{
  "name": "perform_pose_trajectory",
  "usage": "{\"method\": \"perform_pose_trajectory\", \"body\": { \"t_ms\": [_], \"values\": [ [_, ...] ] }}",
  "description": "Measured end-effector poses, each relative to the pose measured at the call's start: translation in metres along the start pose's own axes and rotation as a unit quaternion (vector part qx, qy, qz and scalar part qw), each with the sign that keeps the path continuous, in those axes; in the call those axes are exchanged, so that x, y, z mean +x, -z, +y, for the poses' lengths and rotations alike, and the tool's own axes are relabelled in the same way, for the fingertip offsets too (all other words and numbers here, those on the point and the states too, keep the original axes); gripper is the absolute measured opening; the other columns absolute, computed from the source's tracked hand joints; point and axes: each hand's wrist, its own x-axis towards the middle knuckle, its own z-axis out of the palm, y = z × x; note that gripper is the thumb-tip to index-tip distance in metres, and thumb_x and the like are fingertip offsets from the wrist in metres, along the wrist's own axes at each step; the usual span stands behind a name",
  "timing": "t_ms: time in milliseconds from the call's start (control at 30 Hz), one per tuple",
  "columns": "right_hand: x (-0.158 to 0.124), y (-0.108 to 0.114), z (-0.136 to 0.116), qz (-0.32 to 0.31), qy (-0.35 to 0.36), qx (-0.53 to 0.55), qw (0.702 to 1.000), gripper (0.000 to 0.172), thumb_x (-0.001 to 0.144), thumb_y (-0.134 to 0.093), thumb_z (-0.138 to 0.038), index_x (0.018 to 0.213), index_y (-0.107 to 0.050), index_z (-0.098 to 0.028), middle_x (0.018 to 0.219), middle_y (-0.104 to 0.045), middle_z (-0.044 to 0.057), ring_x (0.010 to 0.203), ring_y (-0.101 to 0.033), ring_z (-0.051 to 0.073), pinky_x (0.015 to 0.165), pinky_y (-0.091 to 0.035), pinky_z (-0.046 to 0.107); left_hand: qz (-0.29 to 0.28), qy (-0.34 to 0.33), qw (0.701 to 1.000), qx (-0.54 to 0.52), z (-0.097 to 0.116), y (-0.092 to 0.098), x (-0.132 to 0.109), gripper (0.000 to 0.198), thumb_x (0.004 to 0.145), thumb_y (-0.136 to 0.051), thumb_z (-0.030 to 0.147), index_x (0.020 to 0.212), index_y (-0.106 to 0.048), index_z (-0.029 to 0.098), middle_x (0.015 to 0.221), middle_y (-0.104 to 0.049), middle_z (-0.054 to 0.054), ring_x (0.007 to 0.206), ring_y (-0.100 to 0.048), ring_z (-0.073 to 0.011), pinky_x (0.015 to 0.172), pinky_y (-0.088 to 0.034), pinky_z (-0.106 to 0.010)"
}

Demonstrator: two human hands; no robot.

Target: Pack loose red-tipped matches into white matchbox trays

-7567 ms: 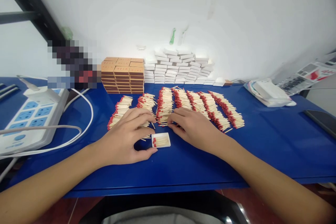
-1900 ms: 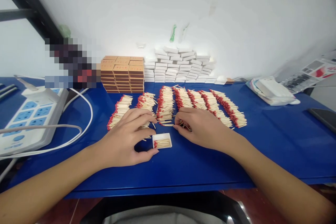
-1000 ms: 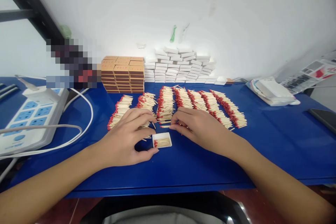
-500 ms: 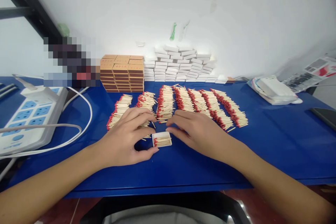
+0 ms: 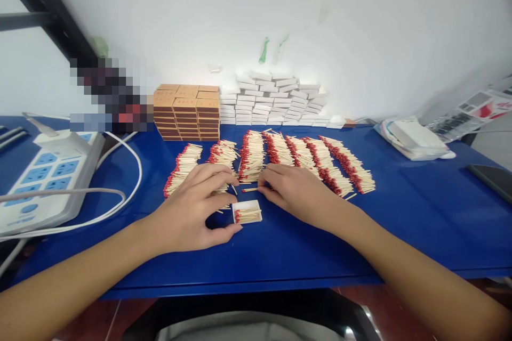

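A small white matchbox tray [image 5: 256, 204] lies on the blue table, with several red-tipped matches [image 5: 247, 217] inside. My left hand [image 5: 196, 210] curls round the tray's left end, thumb at the near edge and index finger at the far one, holding it between them. Just beyond the tray, the thumb and fingers of my right hand [image 5: 290, 186] pinch a single match [image 5: 248, 190] by its plain end, its red head pointing left. Rows of loose matches [image 5: 253, 157] lie beyond both hands; my left hand partly covers two of the left rows.
Stacked orange-brown matchboxes [image 5: 186, 112] stand at the back left, beside a pile of white matchbox trays [image 5: 276, 98] against the wall. A white power strip [image 5: 52, 170] with looping cables occupies the left side. Plastic packets [image 5: 416, 138] and a dark flat object [image 5: 490, 181] lie at right.
My right hand has moved slightly away from the tray, its fingers drawing together; a match now shows in its fingertips. My left hand and the tray stay in place.
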Motion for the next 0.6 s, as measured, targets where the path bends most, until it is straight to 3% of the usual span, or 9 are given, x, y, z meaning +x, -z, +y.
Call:
{"method": "perform_pose_trajectory", "body": {
  "t_ms": [233, 400, 600],
  "values": [
    [-0.012, 0.008, -0.005, 0.058, 0.034, 0.033, 0.997, 0.011, 0.106, -0.059, -0.021, 0.099, -0.067, -0.018, 0.094, -0.071, 0.004, 0.078, -0.064, 0.017, 0.068, -0.041, 0.030, -0.001, 0.014, 1.000, -0.004, 0.000, 0.000, 0.002, 0.021, 0.089, -0.080, 0.035, 0.104, -0.073, 0.021, 0.129, -0.071, -0.012, 0.131, -0.059, -0.0326, 0.109, -0.050, -0.052],
    [-0.017, 0.008, -0.019, 0.050, 0.083, 0.036, 0.995, 0.021, 0.109, -0.052, -0.022, 0.096, -0.068, -0.017, 0.092, -0.070, 0.006, 0.078, -0.065, 0.018, 0.066, -0.042, 0.030, 0.000, 0.017, 1.000, -0.004, 0.000, -0.001, 0.001, 0.021, 0.089, -0.079, 0.034, 0.104, -0.073, 0.021, 0.129, -0.070, -0.013, 0.132, -0.059, -0.0334, 0.110, -0.050, -0.054],
    [-0.013, 0.001, -0.012, 0.054, 0.049, 0.064, 0.995, 0.021, 0.111, -0.052, -0.026, 0.112, -0.071, -0.018, 0.100, -0.075, 0.007, 0.087, -0.071, 0.020, 0.072, -0.047, 0.032, 0.008, 0.010, 1.000, -0.003, 0.000, -0.001, 0.001, 0.022, 0.088, -0.080, 0.034, 0.105, -0.073, 0.022, 0.128, -0.071, -0.012, 0.130, -0.060, -0.0334, 0.108, -0.051, -0.053]
  ]
}}
